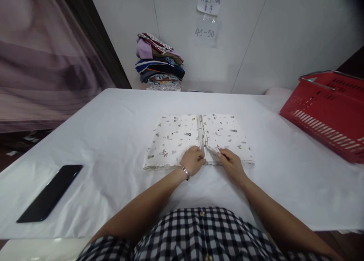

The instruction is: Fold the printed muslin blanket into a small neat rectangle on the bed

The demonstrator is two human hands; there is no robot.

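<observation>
A cream cloth with small printed figures [176,138] lies flat on the white table [113,117], folded into two panels that meet at a middle seam. My left hand [193,160] rests curled on the near edge of the left panel, fingers closed against the seam. My right hand [231,161] pinches the near inner corner of the right panel. A bracelet sits on my left wrist.
A black phone [51,193] lies at the near left of the table. A red plastic basket [330,109] stands at the right edge. A stack of folded clothes [159,62] sits at the back against the wall, under paper notes [209,3].
</observation>
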